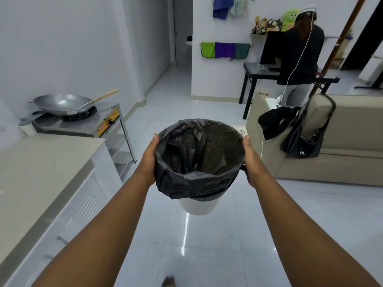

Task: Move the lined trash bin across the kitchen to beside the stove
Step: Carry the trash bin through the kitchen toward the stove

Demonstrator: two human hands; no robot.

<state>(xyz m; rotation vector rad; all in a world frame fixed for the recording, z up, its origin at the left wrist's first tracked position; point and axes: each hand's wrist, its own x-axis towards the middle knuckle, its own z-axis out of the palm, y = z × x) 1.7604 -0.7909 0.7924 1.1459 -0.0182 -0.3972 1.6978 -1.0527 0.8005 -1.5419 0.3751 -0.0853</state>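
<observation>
A white trash bin (196,206) lined with a black plastic bag (199,154) hangs in the air above the tiled floor, in the middle of the view. My left hand (149,158) grips its left rim and my right hand (249,160) grips its right rim. The bag looks empty inside. The metal stove (87,123) stands ahead to the left, beyond the counter, with a wok (62,104) on its burner.
A grey counter (41,168) with white cabinets runs along the left. A beige sofa (342,141) with a black bag and black cloth stands on the right. Another person stands at a black desk (255,73) at the back. Shiny tiled floor (186,108) stretches ahead.
</observation>
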